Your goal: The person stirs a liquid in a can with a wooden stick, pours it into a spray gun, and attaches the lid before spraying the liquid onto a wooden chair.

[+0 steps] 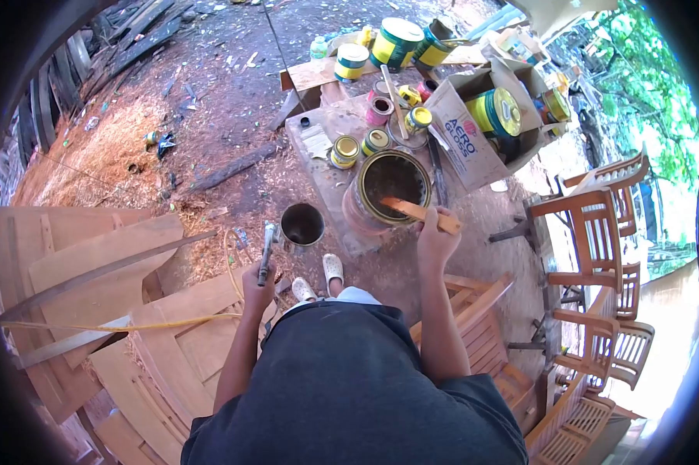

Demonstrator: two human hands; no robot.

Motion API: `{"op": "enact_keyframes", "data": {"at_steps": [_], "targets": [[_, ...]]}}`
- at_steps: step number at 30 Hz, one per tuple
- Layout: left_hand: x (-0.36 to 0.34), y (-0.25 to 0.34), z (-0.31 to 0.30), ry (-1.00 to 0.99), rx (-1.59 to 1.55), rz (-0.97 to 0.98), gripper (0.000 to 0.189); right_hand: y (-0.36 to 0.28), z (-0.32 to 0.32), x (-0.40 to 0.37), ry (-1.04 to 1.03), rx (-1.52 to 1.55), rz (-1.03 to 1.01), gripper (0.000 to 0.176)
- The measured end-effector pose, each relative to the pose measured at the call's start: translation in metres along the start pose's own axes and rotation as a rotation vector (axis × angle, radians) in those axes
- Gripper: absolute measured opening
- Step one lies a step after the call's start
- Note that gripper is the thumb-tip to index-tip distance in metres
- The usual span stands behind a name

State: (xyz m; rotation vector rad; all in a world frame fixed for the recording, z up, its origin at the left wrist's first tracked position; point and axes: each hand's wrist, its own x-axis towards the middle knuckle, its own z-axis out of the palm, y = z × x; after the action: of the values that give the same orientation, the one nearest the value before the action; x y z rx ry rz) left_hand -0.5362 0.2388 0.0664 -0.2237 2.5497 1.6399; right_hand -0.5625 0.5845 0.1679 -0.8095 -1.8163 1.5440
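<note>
Right hand [435, 242] is gripping a wooden stick [418, 210], its far end crossing the near rim of the open paint can [388, 184] just ahead. Left hand [258, 288] is clasping a spray gun [268, 246]; bare ground is lying open between them.
</note>
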Motion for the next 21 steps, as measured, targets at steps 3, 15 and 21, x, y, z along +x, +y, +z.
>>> {"op": "enact_keyframes", "data": {"at_steps": [3, 15, 21], "targets": [[0.006, 0.002, 0.000, -0.037, 0.043, 0.023, 0.036, 0.004, 0.000, -0.010, 0.029, 0.076, 0.119, 0.015], [0.010, -0.007, 0.002, -0.072, 0.035, 0.071, 0.037, -0.015, 0.049, -0.060, 0.124, -0.091, -0.092, 0.034], [0.012, -0.012, -0.008, -0.108, 0.013, 0.054, 0.036, -0.034, 0.047, -0.070, 0.047, -0.418, -0.447, 0.037]]}}
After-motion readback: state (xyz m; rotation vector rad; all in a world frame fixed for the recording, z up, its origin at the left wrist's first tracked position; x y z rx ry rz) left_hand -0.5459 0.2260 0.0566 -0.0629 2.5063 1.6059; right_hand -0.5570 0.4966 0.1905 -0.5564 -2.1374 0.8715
